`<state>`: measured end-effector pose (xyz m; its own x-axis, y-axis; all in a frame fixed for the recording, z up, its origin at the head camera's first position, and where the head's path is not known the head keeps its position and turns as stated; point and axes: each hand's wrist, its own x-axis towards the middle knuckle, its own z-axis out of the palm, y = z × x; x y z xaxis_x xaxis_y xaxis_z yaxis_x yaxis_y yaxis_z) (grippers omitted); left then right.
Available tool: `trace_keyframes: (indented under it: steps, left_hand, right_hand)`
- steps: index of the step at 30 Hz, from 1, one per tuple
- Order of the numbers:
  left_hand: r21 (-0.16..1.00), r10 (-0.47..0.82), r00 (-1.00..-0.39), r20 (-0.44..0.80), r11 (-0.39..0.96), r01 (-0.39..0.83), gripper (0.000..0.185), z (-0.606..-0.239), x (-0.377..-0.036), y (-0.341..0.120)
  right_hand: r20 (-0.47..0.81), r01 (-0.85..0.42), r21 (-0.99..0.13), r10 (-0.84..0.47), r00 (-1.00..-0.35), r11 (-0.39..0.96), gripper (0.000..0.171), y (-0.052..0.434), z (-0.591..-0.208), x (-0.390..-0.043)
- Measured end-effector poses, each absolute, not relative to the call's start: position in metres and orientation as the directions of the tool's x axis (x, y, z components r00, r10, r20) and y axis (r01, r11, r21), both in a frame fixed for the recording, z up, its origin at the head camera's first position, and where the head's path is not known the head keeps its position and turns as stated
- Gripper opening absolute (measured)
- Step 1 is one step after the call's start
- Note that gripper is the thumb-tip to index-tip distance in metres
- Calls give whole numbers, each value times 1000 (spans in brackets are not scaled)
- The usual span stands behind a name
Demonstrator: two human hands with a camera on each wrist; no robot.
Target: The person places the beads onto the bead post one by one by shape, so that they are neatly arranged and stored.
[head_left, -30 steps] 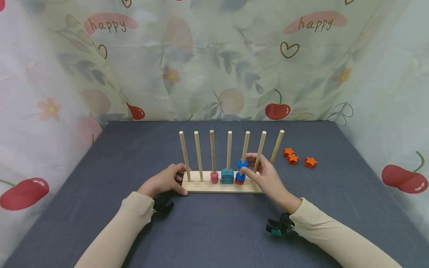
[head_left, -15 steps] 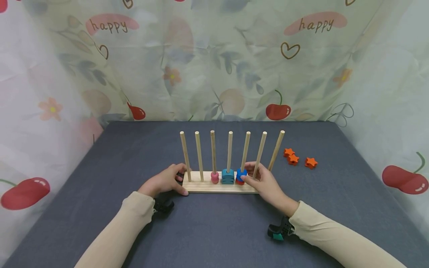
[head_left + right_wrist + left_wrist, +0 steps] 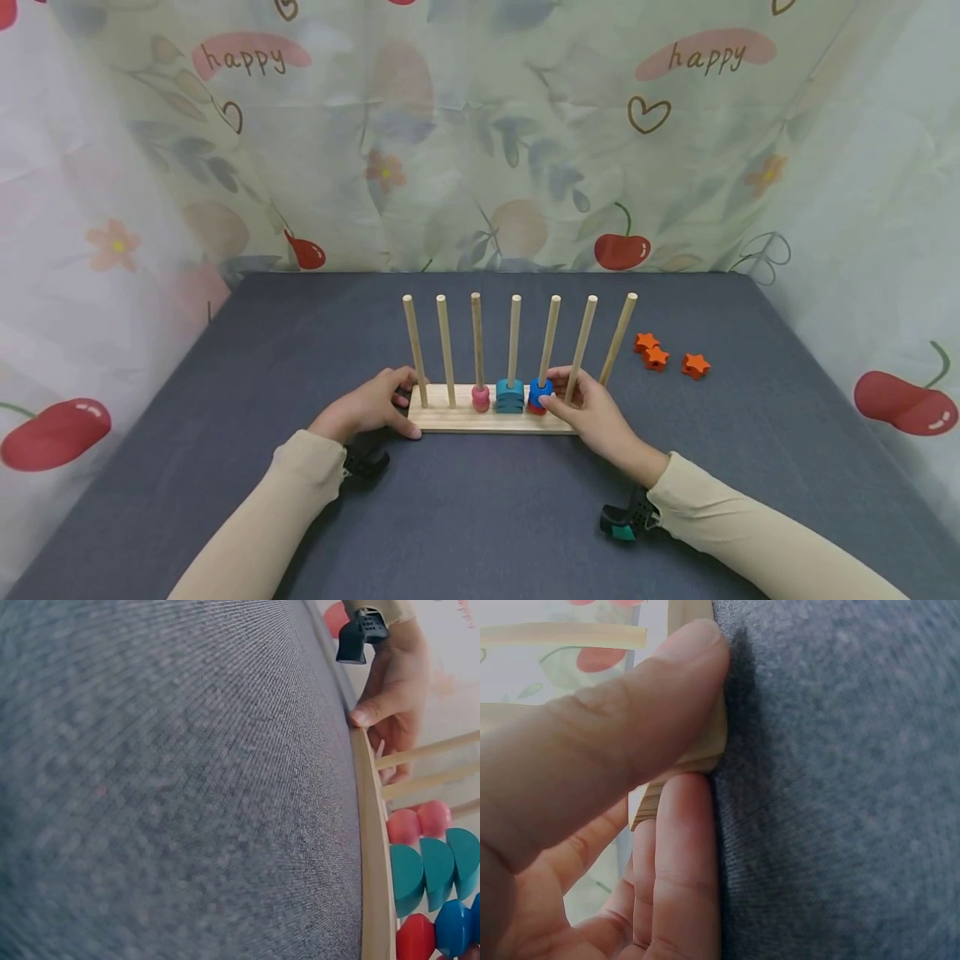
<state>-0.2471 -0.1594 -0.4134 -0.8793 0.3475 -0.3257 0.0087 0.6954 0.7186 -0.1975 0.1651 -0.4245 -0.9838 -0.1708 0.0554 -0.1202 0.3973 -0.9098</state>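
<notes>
Grey tabletop (image 3: pixel 225 467), blue bead (image 3: pixel 541 388) now lowered onto red, right hand (image 3: pixel 594 410) still pinching it, left hand (image 3: pixel 367 408) gripping wooden base (image 3: pixel 465 422).

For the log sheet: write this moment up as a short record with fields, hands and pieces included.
left hand: grips the left end of the wooden base
right hand: thumb and fingers on the blue piece, low on the fifth peg from the left
under the blue piece: red piece
fourth peg: teal pieces
third peg: pink pieces
other pegs: bare
off the rack: three orange stars on the grey cloth, to the right
</notes>
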Motion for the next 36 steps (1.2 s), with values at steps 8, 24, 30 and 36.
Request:
trace_keyframes:
  steps: [8, 24, 30, 36]
  left_hand:
    - [728, 346, -880, -327, 686, -1, 73, -413, -247, -160]
    - [733, 340, -884, -322, 680, -6, 70, -411, -245, -159]
    - [737, 343, -883, -319, 676, -3, 70, -412, -245, -160]
    - [733, 335, -883, -330, 680, -16, 70, -411, -245, -159]
  right_hand:
    - [55, -120, -915, -176, -983, 384, 39, 166, -422, -198]
    - [64, -157, -919, -255, -965, 363, 61, 177, -419, -187]
    - [19, -140, -892, -275, -961, 430, 71, 190, -413, -172]
    - [-2, -138, -892, -309, -951, 430, 69, 206, -407, -159]
